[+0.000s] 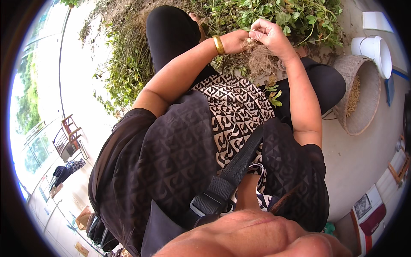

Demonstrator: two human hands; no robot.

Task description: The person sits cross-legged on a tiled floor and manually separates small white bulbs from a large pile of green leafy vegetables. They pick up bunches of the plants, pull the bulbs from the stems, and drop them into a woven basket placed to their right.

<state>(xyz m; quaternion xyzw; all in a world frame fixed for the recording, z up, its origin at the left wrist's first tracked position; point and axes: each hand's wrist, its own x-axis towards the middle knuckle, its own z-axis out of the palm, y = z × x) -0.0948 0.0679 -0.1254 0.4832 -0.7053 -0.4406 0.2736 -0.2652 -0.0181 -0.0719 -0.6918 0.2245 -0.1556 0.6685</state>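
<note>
My left hand (pixel 236 41), a gold-coloured bangle at its wrist, is closed around the base of an uprooted peanut plant. Its tangled brown roots (pixel 261 61) hang towards my lap. Against it, my right hand (pixel 268 35) pinches a small pale peanut pod (pixel 249 40) among the roots between thumb and fingers. Leafy peanut plants (pixel 308 19) lie heaped just beyond both hands, and more plants (pixel 128 64) lie to the left of my bent knee. A woven basket (pixel 350 69) stands tilted at the right, with loose peanuts (pixel 354 96) inside.
White plastic buckets (pixel 382 57) stand behind the basket, near a white container (pixel 377 22) and a blue object (pixel 389 90). My black-trousered legs (pixel 170 35) are folded on either side of the work area. A wooden chair (pixel 71 128) stands far left. Soil and loose stems litter the floor.
</note>
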